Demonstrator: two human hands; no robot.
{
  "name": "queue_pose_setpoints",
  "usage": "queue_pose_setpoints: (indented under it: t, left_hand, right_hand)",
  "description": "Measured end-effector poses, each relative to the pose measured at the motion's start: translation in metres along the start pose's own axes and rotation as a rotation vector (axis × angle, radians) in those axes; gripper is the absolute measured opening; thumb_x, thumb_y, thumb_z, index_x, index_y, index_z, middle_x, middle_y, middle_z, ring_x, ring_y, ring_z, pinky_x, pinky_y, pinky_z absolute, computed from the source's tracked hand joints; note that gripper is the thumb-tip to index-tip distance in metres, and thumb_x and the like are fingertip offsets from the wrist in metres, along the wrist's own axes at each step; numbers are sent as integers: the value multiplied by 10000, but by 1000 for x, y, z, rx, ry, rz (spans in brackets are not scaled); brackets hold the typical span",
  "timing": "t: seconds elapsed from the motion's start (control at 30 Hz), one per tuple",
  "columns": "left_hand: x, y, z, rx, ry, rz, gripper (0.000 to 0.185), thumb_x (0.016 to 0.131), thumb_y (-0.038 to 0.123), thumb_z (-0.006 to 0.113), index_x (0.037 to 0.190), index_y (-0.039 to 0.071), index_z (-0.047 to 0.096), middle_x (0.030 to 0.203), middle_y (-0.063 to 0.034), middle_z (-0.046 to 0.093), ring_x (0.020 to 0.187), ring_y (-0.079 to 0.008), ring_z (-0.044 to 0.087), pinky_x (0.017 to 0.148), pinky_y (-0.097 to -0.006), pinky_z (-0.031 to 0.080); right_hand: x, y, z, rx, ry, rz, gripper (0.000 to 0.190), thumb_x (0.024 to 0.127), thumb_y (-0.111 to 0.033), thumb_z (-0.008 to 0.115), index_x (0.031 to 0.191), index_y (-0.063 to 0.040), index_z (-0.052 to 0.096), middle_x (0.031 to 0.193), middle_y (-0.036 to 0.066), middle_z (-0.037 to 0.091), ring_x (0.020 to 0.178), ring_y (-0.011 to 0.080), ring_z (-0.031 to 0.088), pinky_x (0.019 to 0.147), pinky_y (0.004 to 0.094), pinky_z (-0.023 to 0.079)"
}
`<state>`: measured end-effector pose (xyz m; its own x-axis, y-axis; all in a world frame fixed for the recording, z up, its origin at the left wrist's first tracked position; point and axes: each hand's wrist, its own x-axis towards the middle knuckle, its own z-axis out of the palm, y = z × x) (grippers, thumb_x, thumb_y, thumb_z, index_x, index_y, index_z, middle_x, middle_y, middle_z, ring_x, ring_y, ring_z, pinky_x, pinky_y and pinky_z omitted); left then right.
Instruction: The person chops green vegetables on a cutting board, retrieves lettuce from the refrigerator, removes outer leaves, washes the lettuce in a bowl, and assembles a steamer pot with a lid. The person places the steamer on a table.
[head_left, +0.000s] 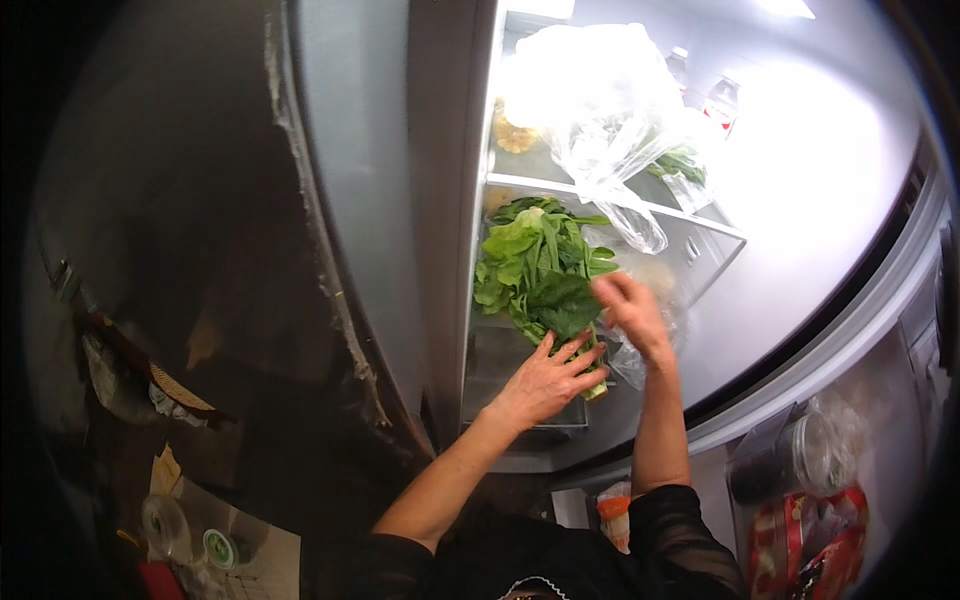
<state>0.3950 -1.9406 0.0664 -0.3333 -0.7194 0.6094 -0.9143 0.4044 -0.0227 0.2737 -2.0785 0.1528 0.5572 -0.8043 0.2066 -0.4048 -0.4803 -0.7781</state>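
A heap of leafy green vegetables (536, 262) lies in the lit refrigerator, just below the front edge of a glass shelf (675, 214). Light lettuce-like leaves are at its left, with darker leaves and stems beside them. My left hand (551, 379) rests palm down on the lower stems, its fingers spread. One broad dark leaf (562, 304) lies just above those fingers. At the right edge of that leaf is my right hand (634, 311), fingers curled and slightly blurred; whether it pinches the leaf is unclear. Clear plastic bags (630, 360) lie partly behind the right hand.
On the glass shelf sits a large white plastic bag (600, 82), its knotted end hanging over the edge. Bottles (721, 105) stand behind it. The open door at right holds a jar (814, 454) and red packages (810, 536). Lidded tubs (221, 549) stand at lower left.
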Motion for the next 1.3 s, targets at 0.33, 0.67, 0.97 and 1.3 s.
queue_pose_setpoints:
  t: [0.33, 0.67, 0.97, 1.3]
  left_hand:
    - [-5, 8, -15, 15, 139, 89, 391, 832, 136, 572, 1217, 201, 597, 1371, -20, 517, 1305, -242, 446, 1095, -518, 319]
    - [-23, 45, -45, -300, 606, 43, 329, 855, 58, 620, 1173, 126, 574, 1322, -102, 543, 1247, -348, 497, 995, -540, 423]
    - [-69, 44, -44, -277, 730, -221, 430, 870, 277, 693, 1179, 62, 486, 1328, -195, 492, 1249, -453, 461, 1026, -544, 411]
    - [-59, 39, -38, -574, 904, -192, 442, 863, 19, 592, 1273, 41, 430, 1400, -217, 446, 1310, -439, 417, 1075, -565, 351]
  right_hand:
    - [21, 10, 4, 601, 288, 55, 105, 845, -118, 690, 890, -29, 658, 697, 13, 612, 476, 62, 481, 427, 228, 392]
    - [204, 119, -25, -156, 320, -524, 329, 879, -178, 654, 1173, -40, 597, 932, 114, 670, 767, 220, 668, 629, 333, 586]
    - [128, 69, 9, -220, 518, -602, 351, 791, -76, 601, 1137, -19, 599, 1038, 162, 646, 786, 359, 616, 714, 403, 514]
    - [29, 12, 61, -14, 134, -612, 557, 687, 98, 584, 1203, -107, 618, 1058, 80, 606, 846, 210, 597, 734, 283, 489]
